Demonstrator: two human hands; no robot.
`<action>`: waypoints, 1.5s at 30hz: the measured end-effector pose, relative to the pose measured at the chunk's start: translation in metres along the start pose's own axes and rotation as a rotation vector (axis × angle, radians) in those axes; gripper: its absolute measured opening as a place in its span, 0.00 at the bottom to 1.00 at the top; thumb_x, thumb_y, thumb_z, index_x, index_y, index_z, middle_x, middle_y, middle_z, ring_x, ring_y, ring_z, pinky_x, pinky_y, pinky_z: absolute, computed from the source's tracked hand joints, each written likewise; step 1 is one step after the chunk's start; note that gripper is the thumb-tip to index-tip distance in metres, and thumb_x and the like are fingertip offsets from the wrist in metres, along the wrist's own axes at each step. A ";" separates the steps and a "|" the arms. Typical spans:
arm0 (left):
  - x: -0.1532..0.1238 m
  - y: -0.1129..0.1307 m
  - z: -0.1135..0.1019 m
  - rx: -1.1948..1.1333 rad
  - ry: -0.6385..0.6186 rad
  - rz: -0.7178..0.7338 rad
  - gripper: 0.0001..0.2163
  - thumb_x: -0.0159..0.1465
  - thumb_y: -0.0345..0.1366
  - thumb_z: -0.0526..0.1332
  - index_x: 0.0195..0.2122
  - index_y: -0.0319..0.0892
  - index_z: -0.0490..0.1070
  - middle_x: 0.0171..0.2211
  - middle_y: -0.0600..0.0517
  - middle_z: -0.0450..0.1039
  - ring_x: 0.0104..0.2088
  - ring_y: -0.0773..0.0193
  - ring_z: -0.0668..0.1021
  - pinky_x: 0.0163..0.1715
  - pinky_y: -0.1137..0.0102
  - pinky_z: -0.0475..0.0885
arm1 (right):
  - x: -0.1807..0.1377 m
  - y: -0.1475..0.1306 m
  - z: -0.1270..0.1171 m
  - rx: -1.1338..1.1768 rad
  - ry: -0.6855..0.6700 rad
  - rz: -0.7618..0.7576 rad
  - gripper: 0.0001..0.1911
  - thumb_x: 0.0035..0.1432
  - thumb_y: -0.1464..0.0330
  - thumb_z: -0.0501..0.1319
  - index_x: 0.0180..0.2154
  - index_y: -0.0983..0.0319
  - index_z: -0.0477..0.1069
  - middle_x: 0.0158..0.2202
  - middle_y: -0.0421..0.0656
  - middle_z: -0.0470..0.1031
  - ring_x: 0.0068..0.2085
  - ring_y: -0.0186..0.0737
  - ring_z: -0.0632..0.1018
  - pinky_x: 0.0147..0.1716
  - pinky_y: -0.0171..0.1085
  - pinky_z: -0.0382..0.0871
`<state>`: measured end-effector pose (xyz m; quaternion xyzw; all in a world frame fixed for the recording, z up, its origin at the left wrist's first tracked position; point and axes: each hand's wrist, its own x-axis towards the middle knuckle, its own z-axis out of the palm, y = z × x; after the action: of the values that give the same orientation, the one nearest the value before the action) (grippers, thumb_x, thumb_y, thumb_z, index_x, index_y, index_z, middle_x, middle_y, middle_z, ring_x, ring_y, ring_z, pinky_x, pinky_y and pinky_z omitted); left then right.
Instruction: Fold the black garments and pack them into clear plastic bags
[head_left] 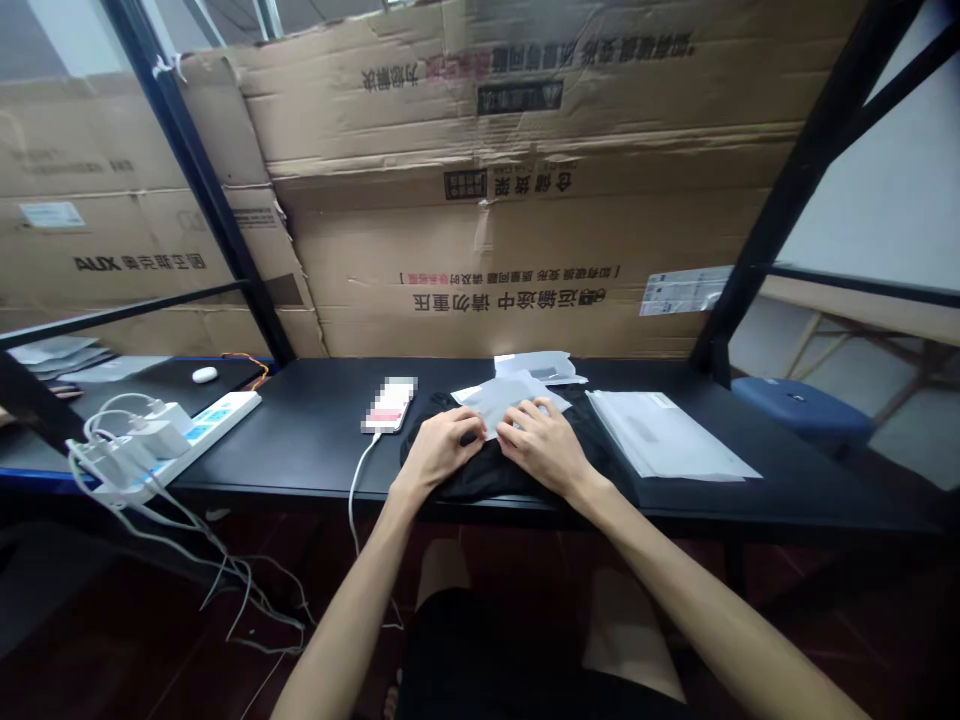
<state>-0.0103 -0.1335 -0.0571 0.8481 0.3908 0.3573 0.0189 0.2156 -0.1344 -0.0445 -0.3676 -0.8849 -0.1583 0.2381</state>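
Observation:
Both my hands rest on a folded black cloth garment [510,482] lying at the front of the table. My left hand [439,450] presses on the cloth, its fingertips at the edge of a pale translucent sheet [499,402]. My right hand [544,448] lies with its fingers on that sheet. Neither hand visibly grips anything. Another crumpled white sheet [534,366] sits behind the garment. To the right lies a stack of white packets [660,435]. A phone [388,405], its screen blurred, lies left of my left hand, with a white cable trailing off the table edge.
The black table [315,465] runs across the view, with a power strip [184,440] and plugged-in chargers at left, their cables hanging down. A white mouse [204,374] lies behind them. Large cardboard sheets [517,240] stand behind, between black metal uprights. A blue stool [799,410] stands at right.

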 end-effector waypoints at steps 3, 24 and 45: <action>0.000 0.001 -0.001 -0.027 0.005 -0.006 0.05 0.69 0.31 0.66 0.36 0.47 0.79 0.47 0.53 0.84 0.49 0.57 0.84 0.51 0.65 0.78 | -0.003 0.012 -0.003 -0.067 0.002 0.004 0.15 0.72 0.71 0.56 0.40 0.54 0.80 0.45 0.47 0.82 0.48 0.50 0.76 0.59 0.51 0.61; -0.003 0.000 -0.003 -0.075 -0.017 -0.069 0.05 0.66 0.29 0.66 0.36 0.47 0.79 0.48 0.53 0.83 0.50 0.58 0.83 0.52 0.66 0.76 | -0.045 0.114 -0.017 -0.433 0.001 0.057 0.13 0.72 0.69 0.56 0.36 0.57 0.78 0.39 0.46 0.82 0.46 0.49 0.73 0.54 0.50 0.55; -0.001 -0.004 0.000 -0.280 0.096 -0.179 0.06 0.71 0.34 0.62 0.47 0.47 0.73 0.53 0.48 0.75 0.56 0.56 0.79 0.57 0.61 0.78 | 0.026 0.060 0.008 -0.127 -0.153 -0.043 0.33 0.63 0.81 0.52 0.68 0.62 0.68 0.63 0.55 0.75 0.62 0.53 0.75 0.62 0.50 0.66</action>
<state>-0.0134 -0.1316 -0.0595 0.7810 0.4116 0.4452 0.1499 0.2410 -0.0748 -0.0314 -0.3739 -0.8964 -0.1905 0.1427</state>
